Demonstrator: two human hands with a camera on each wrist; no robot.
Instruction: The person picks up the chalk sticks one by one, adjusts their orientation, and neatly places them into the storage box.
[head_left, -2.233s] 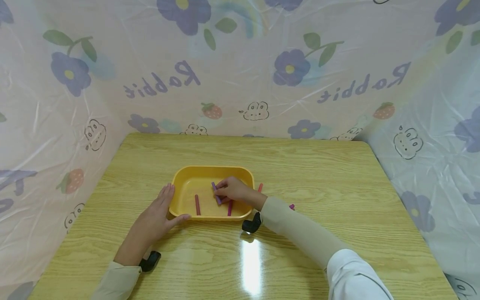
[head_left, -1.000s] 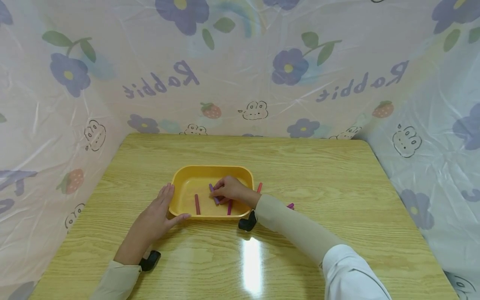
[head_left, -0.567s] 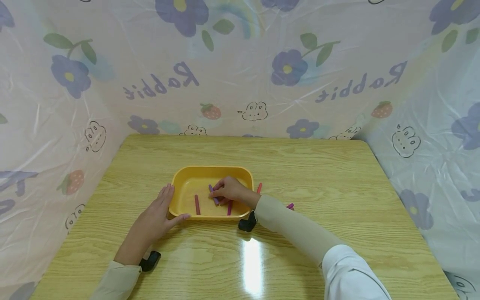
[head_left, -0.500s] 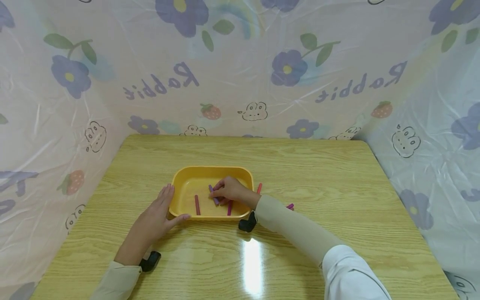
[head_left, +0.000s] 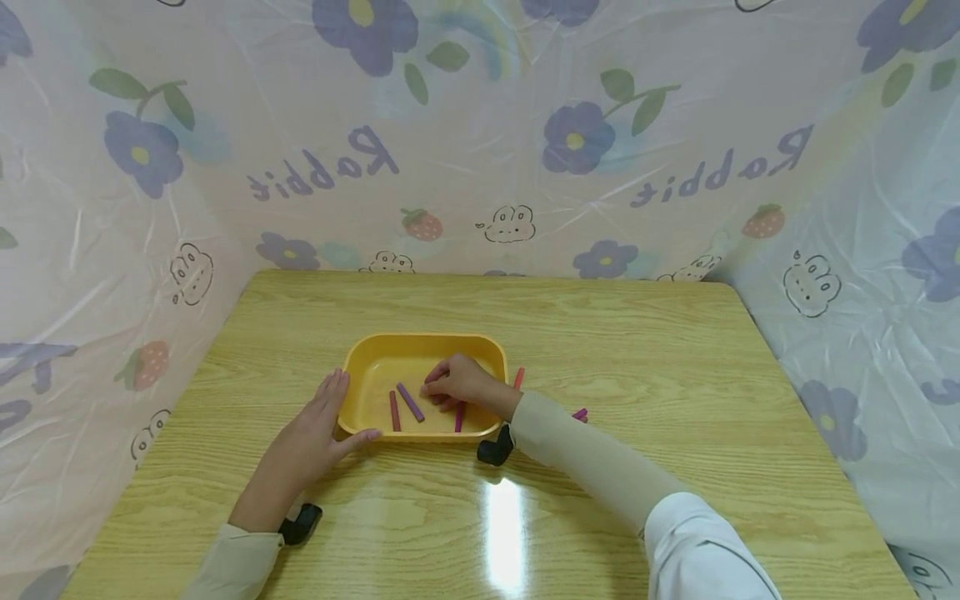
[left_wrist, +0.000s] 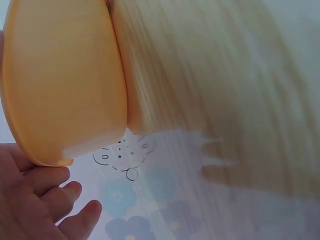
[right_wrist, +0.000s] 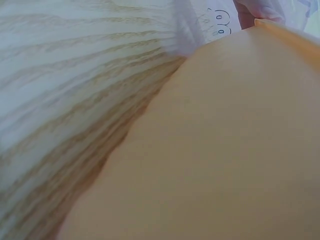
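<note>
A yellow plastic tray [head_left: 427, 337] stands on the table. Along its left side and front corner rests my left hand [head_left: 311, 429], fingers straight and thumb at the front rim. The left wrist view has these fingers [left_wrist: 47, 177] at the tray's rim. Over the tray's right half is my right hand [head_left: 467, 382], its fingers loosely bent with nothing seen in them. Just left of its fingertips a purple crayon-like stick [head_left: 410, 402] lies slanted in the tray, beside a dark red stick [head_left: 394, 411]. A magenta stick [head_left: 460, 417] shows partly beneath the right hand.
Outside the tray, a coral-red stick [head_left: 519, 378] lies by its right side. Another magenta stick [head_left: 581, 414] is partly hidden behind the right sleeve [head_left: 592, 450]. Patterned sheeting [head_left: 480, 150] walls the wooden table [head_left: 637, 333] at the back and sides.
The right hand has let go of the purple stick, which now lies farther left, near the dark red one. The left hand and tray have stayed in place.
</note>
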